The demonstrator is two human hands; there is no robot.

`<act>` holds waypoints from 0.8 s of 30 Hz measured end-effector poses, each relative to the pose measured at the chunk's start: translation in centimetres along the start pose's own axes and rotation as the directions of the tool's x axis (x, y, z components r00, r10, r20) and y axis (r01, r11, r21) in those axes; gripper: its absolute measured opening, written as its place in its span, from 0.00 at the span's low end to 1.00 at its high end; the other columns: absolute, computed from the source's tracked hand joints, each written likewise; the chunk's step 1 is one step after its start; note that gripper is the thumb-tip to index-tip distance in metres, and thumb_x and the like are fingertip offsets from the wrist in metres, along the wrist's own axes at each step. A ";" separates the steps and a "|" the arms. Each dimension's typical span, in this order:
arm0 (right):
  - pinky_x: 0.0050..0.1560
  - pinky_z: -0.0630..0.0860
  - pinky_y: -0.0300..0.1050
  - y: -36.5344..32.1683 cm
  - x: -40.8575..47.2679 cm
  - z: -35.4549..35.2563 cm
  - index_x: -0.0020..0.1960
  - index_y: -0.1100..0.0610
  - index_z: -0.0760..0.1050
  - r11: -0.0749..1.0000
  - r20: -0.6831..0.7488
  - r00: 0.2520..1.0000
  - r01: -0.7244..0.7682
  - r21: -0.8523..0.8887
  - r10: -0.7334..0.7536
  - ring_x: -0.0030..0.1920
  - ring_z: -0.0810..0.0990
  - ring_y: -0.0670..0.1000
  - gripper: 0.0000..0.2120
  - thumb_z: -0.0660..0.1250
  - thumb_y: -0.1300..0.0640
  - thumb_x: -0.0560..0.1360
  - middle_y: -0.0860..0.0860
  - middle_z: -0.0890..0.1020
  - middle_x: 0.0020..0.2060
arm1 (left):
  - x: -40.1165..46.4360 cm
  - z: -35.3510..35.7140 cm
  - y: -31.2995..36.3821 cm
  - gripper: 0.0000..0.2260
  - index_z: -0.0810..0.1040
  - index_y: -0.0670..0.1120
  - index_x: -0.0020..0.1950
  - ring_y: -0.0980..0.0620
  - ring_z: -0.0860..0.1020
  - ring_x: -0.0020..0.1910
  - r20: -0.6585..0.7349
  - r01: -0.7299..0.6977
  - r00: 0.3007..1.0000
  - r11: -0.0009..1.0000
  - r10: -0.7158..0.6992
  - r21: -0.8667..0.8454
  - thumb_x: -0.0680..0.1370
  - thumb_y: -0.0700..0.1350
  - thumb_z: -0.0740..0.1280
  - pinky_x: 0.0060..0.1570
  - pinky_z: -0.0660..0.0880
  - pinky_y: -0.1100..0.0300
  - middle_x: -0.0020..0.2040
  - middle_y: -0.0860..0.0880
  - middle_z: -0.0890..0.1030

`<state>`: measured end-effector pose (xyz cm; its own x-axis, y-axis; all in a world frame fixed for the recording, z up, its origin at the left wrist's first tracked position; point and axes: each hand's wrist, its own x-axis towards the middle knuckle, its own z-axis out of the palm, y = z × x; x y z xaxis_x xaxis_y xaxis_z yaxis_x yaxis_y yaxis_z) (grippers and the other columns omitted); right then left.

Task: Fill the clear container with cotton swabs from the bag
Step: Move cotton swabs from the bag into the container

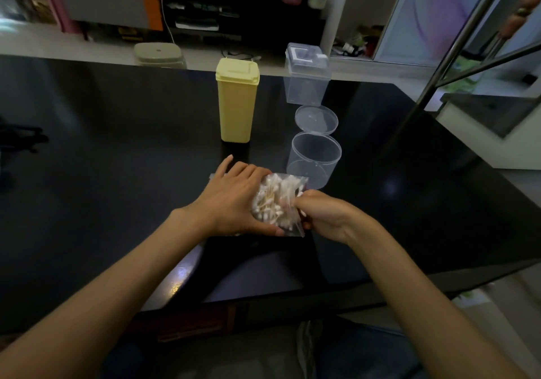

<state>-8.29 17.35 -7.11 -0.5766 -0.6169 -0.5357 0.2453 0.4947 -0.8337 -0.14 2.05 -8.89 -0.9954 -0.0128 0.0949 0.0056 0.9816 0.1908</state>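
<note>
Right now both hands are on a see-through bag full of cotton swabs. The bag sits on the dark table, near the front edge. The left hand lies over the left side of the bag with its fingers mostly straight and spread a little, and the thumb lies along the bag's near edge. The right hand is curled up tight and pinches the right side of the bag. Some swab tips show by its fingers, but it is hard to tell if it holds any swabs too.

Just behind the bag stands the clear round container. It is open and nothing shows inside it. Its round lid lies open behind it, touching the back rim — you cannot tell if it is joined on.

To the left of the container stands a tall yellow box with its lid shut. Farther back, near the table's far edge, is a clear square box with a lid on top. Past the table, a flat grey-green lid rests on a pale ledge.
</note>
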 end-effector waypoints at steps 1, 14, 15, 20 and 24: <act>0.50 0.79 0.49 -0.1 0.0 0.0 0.53 0.59 0.74 0.999 0.010 1.000 -0.011 0.052 0.010 0.47 0.81 0.56 0.10 0.56 0.67 0.79 0.61 0.81 0.51 | 0.0 -0.1 0.1 0.47 0.62 0.51 0.71 0.53 0.65 0.67 -0.015 0.004 1.000 1.000 -0.004 0.001 0.60 0.77 0.63 0.74 0.43 0.51 0.65 0.54 0.71; 0.26 0.67 0.34 0.3 0.3 -0.7 0.57 0.62 0.76 0.992 -0.055 0.998 0.010 -0.126 -0.017 0.34 0.76 0.46 0.11 0.61 0.63 0.77 0.54 0.81 0.40 | 0.2 -0.4 0.6 0.48 0.63 0.51 0.70 0.53 0.67 0.67 0.000 0.027 1.000 0.999 -0.028 -0.047 0.57 0.76 0.53 0.73 0.48 0.52 0.66 0.53 0.72; 0.25 0.68 0.33 0.3 0.3 -0.7 0.58 0.62 0.76 0.996 -0.042 0.999 -0.002 -0.087 -0.001 0.34 0.77 0.46 0.11 0.60 0.64 0.77 0.54 0.81 0.40 | 0.1 -0.3 0.6 0.47 0.63 0.51 0.70 0.53 0.66 0.67 0.003 0.021 1.000 0.999 -0.021 -0.039 0.57 0.76 0.54 0.73 0.47 0.52 0.66 0.53 0.71; 0.25 0.72 0.34 -0.1 0.0 -0.7 0.51 0.62 0.76 0.999 0.023 1.000 -0.020 0.045 0.019 0.29 0.81 0.46 0.07 0.59 0.64 0.79 0.53 0.83 0.34 | 0.2 -0.1 0.2 0.48 0.63 0.51 0.70 0.53 0.66 0.67 -0.002 0.025 1.000 0.999 -0.025 -0.046 0.58 0.79 0.55 0.74 0.47 0.50 0.66 0.54 0.71; 0.25 0.73 0.34 0.0 0.0 -0.7 0.53 0.60 0.75 0.999 0.041 0.999 -0.033 0.032 0.032 0.31 0.82 0.47 0.07 0.60 0.64 0.79 0.55 0.82 0.40 | 0.2 0.1 0.2 0.46 0.62 0.51 0.71 0.53 0.66 0.68 -0.002 0.023 1.000 0.999 -0.023 -0.041 0.60 0.77 0.59 0.74 0.47 0.50 0.66 0.53 0.71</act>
<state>-8.80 17.75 -7.00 -0.5364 -0.6252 -0.5669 0.2887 0.4952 -0.8194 -0.35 2.29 -8.89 -0.9951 -0.0359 0.0923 -0.0134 0.9725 0.2327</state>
